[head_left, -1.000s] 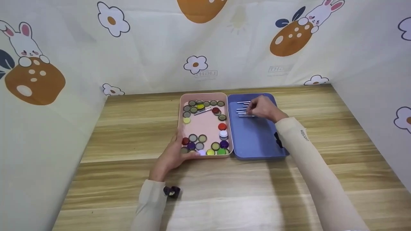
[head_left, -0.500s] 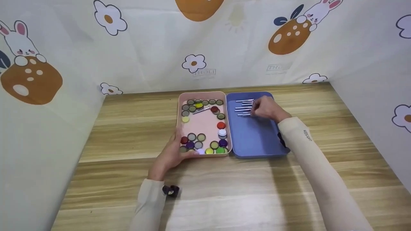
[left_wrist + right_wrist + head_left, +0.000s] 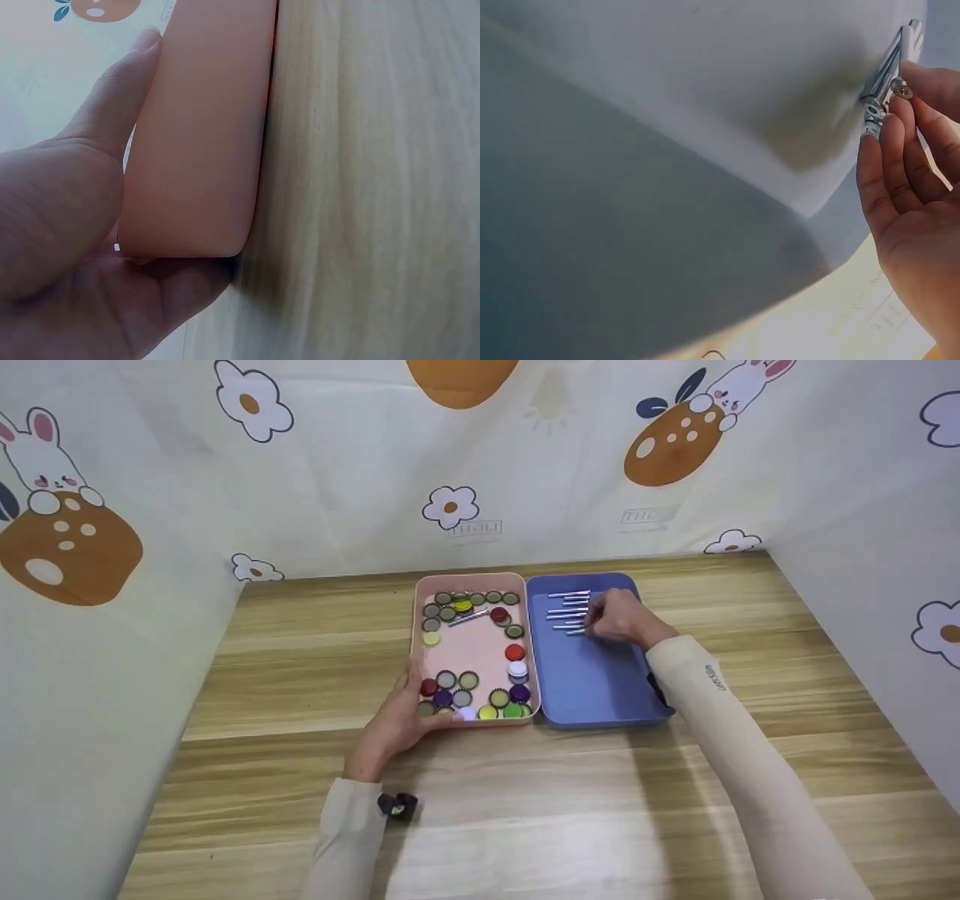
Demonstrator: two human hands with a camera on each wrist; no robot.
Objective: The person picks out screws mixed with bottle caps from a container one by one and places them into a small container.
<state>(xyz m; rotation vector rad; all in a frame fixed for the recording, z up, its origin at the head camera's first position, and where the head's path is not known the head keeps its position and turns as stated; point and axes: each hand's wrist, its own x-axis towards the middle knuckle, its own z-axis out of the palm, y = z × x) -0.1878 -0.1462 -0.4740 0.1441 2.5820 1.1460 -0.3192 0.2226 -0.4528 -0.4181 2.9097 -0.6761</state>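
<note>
My left hand grips the near left corner of a pink tray, the thumb lying along its near rim. In the left wrist view, the thumb and fingers bracket the tray's corner wall. Bottle caps, several face down, lie round the tray's sides, and one metal bolt rests among them. In the blue tray, my right hand is over a row of metal bolts. The right wrist view shows its thumb and finger pinching one bolt beside others.
Both trays stand side by side on the wooden table. A patterned cloth hangs behind and at the sides. A small dark object sits at the left cuff. The right forearm crosses the blue tray's right edge.
My right hand has shifted slightly right over the bolts, and a bolt's end now shows just below the row beside its fingers. The left hand keeps its hold on the pink tray.
</note>
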